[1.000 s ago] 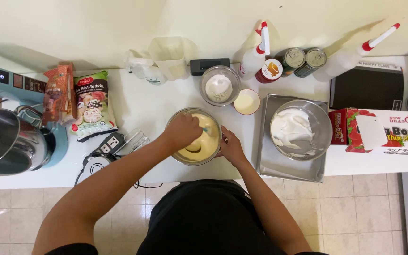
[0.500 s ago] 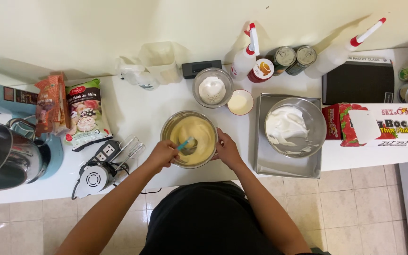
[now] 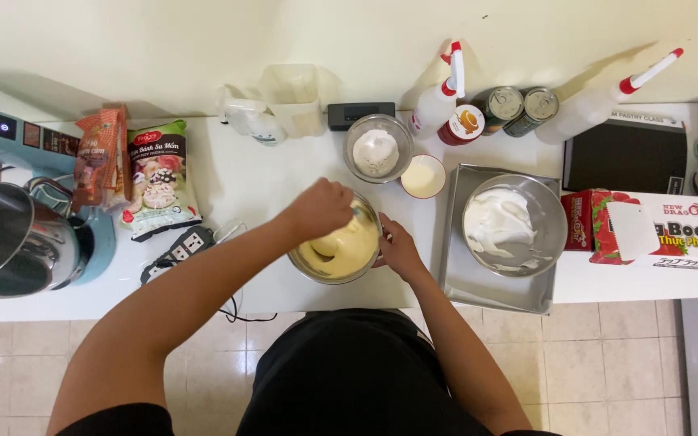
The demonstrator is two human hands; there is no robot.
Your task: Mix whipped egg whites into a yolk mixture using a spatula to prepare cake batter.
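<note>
White counter (image 3: 268,186) runs wall to front edge. Teal stand mixer with steel bowl (image 3: 18,234) sits at the counter's left end. Rectangular metal baking tray (image 3: 478,282) lies right of centre at the front edge, and the steel bowl of white whipped cream (image 3: 514,224) sits in it. Round steel mixing bowl of pale yellow batter (image 3: 341,252) sits at the front edge, centre, just left of the tray. My left hand (image 3: 321,208) is above the bowl's rear left rim, clenched around a utensil handle; the utensil itself is mostly hidden. My right hand (image 3: 398,246) grasps the mixing bowl's right rim. Glass bowl of white powder (image 3: 376,148) stands behind it, with a small white cup of cream liquid (image 3: 422,175) just beside that.
</note>
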